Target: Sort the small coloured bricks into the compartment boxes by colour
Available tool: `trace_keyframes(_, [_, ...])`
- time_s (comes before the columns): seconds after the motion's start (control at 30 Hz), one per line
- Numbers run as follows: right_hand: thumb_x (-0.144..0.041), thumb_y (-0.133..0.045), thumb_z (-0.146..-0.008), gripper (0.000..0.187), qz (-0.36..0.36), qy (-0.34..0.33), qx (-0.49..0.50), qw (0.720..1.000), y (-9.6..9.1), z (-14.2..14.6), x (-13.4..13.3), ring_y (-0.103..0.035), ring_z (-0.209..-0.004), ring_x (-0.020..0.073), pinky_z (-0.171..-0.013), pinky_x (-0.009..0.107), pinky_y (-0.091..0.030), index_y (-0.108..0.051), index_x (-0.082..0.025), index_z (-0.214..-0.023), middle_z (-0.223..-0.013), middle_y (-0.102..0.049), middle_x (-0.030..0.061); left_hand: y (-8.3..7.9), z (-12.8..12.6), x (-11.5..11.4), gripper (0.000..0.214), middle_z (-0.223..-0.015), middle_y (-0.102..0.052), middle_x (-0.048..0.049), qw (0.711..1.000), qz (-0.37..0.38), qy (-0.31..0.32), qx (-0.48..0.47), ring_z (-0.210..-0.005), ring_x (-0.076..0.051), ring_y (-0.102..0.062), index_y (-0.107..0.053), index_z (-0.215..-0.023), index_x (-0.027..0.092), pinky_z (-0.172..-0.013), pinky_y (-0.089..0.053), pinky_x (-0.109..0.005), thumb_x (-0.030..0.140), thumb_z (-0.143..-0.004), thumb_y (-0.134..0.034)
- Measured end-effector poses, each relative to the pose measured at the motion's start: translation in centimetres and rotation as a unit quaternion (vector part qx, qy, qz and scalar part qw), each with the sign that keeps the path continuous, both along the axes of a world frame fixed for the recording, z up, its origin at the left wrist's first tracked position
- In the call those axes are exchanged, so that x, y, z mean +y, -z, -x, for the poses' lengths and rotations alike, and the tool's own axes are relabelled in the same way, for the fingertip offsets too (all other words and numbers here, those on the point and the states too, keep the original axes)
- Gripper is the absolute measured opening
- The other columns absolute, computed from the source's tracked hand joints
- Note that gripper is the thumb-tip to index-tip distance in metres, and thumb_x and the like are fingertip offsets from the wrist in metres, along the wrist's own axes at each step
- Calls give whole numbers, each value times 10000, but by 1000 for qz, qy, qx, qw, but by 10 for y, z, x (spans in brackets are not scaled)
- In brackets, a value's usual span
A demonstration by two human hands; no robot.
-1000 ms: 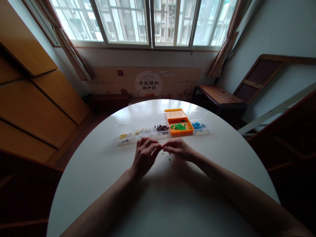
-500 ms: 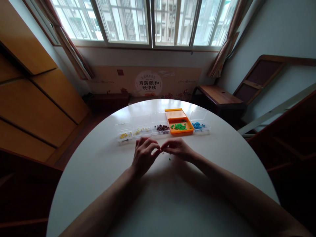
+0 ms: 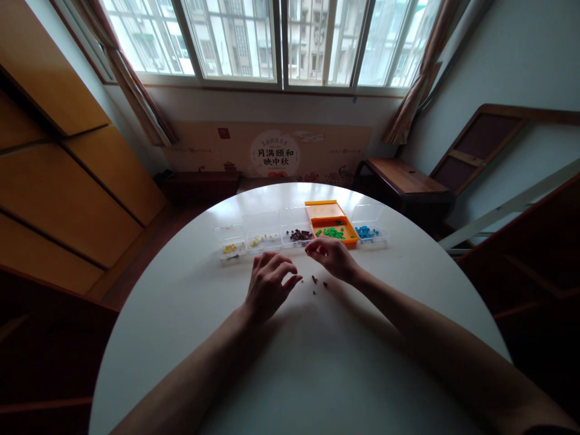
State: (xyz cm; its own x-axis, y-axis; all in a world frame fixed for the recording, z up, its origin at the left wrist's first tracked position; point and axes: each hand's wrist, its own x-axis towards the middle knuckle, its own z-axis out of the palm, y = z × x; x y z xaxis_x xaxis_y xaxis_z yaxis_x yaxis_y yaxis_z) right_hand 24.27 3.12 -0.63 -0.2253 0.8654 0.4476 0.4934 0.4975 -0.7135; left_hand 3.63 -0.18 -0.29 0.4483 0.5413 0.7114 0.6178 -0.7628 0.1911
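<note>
The near-pinched right hand (image 3: 336, 258), contents unclear, has left the half-open, seemingly empty left hand (image 3: 269, 283), nearing brown pieces (image 3: 299, 235) ahead. Joint work apparently pauses.

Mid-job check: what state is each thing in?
Left hand: open.
Right hand: fingertips close together, contents unclear.
Orange box: open, green pieces inside.
Clear boxes: open.
Loose brown pieces: lying on the table.
Curtains: drawn aside.

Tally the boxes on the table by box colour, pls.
Clear boxes: 4
Orange box: 1
Total: 5
</note>
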Motion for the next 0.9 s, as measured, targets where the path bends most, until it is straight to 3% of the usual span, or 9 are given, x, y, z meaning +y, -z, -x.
trace_keyframes(0.2, [-196, -620, -792, 137, -30, 109, -5, 994, -9, 2, 31, -537, -588, 116, -634, 263, -453, -718, -151, -877, -811, -696, 53, -1, 4, -2, 144, -830, -665, -10, 1000, 3, 3, -3, -896, -193, -530, -599, -730, 205, -832, -367, -351, 278, -822, -682])
trace_keyframes(0.37, [-228, -610, -799, 186, -21, 117, 12, 993, -11, 0, 34, -545, -594, 120, -620, 266, -460, -718, -145, -925, -840, -704, 68, 0, 7, -3, 138, -830, -667, -15, 1000, 1, 1, 5, -907, -194, -534, -608, -730, 206, -825, -373, -351, 276, -834, -665])
trace_keyframes(0.43, [-242, -618, -801, 169, -5, 89, -8, 996, -11, -6, 26, -541, -598, 117, -606, 259, -448, -720, -152, -901, -838, -703, 64, 1, 8, -2, 134, -834, -668, -18, 1000, 3, -1, 11, -909, -196, -537, -613, -729, 206, -819, -374, -355, 272, -837, -660])
trace_keyframes(0.53, [-257, -659, -776, 135, 62, -9, -74, 995, -13, -21, 12, -536, -597, 108, -575, 234, -417, -721, -160, -848, -761, -680, 35, 4, 8, -1, 122, -842, -669, -19, 1000, 5, 3, 16, -915, -198, -538, -620, -735, 208, -819, -371, -361, 261, -841, -652])
trace_keyframes(0.7, [-269, -764, -661, 176, 193, -136, -163, 958, -18, -44, -9, -520, -561, 89, -508, 198, -361, -721, -175, -803, -672, -638, -12, 8, 4, 0, 112, -838, -666, -19, 1000, 13, 5, 20, -908, -196, -535, -637, -738, 216, -820, -374, -365, 253, -843, -643])
trace_keyframes(0.9, [-173, -717, -680, 61, 200, -166, -211, 942, -20, -36, -18, -521, -551, 96, -493, 197, -344, -723, -182, -740, -620, -625, -21, 7, 1, 1, 114, -839, -667, -19, 1000, 12, 5, 20, -905, -195, -533, -636, -739, 213, -815, -373, -363, 254, -845, -641])
